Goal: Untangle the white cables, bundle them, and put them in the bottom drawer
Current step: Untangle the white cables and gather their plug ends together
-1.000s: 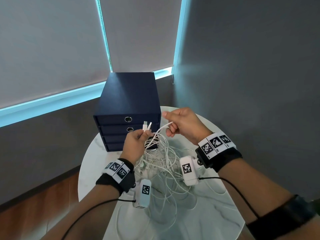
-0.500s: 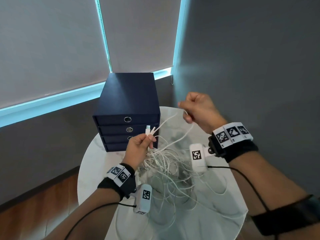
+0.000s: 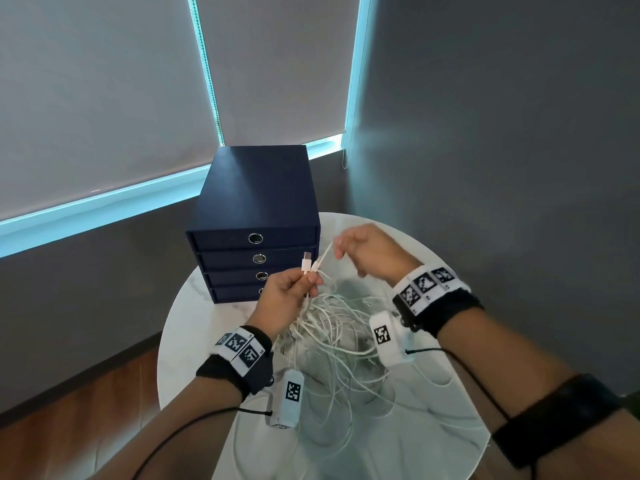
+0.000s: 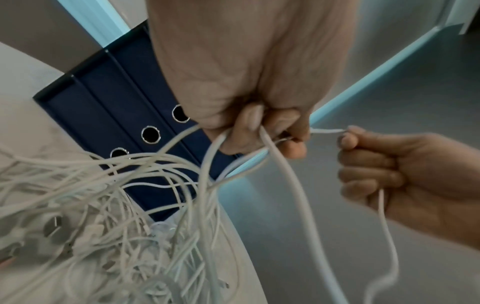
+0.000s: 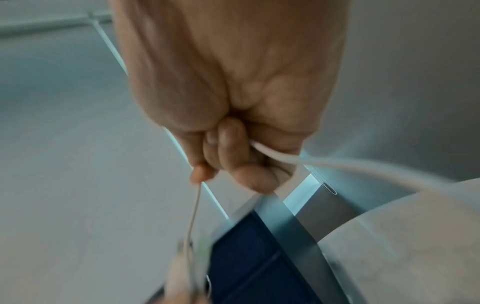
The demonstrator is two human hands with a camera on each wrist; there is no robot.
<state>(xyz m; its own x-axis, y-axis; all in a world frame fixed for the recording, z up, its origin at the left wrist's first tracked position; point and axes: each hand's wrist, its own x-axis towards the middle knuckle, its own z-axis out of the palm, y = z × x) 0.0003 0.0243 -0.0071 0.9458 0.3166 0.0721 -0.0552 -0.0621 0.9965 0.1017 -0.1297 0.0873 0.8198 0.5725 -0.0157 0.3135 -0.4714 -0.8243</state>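
Observation:
A tangle of white cables (image 3: pixel 332 327) lies on the round white table (image 3: pixel 194 327), also filling the lower left of the left wrist view as white cables (image 4: pixel 109 205). My left hand (image 3: pixel 291 292) grips a few cable ends, whose plugs (image 3: pixel 306 265) stick up above the fist; in its wrist view the left hand (image 4: pixel 259 131) has its fingers curled round them. My right hand (image 3: pixel 367 251) pinches one cable strand (image 3: pixel 325 254) just right of the plugs; in its blurred wrist view the right hand (image 5: pixel 228 162) holds it. The dark blue drawer unit (image 3: pixel 256 188) stands behind, all drawers closed, the bottom drawer (image 3: pixel 232 293) partly hidden by my left hand.
The drawer unit sits at the table's far left edge. A grey wall (image 3: pixel 502 133) rises close on the right and window blinds (image 3: pixel 104 98) hang behind. Wooden floor (image 3: pixel 76 410) lies below the table's left rim. Loose cable loops (image 3: pixel 346 427) reach toward the near edge.
My right hand, which had swung up and to the right with a strand, has come back left and down toward the left hand. The left hand has barely moved.

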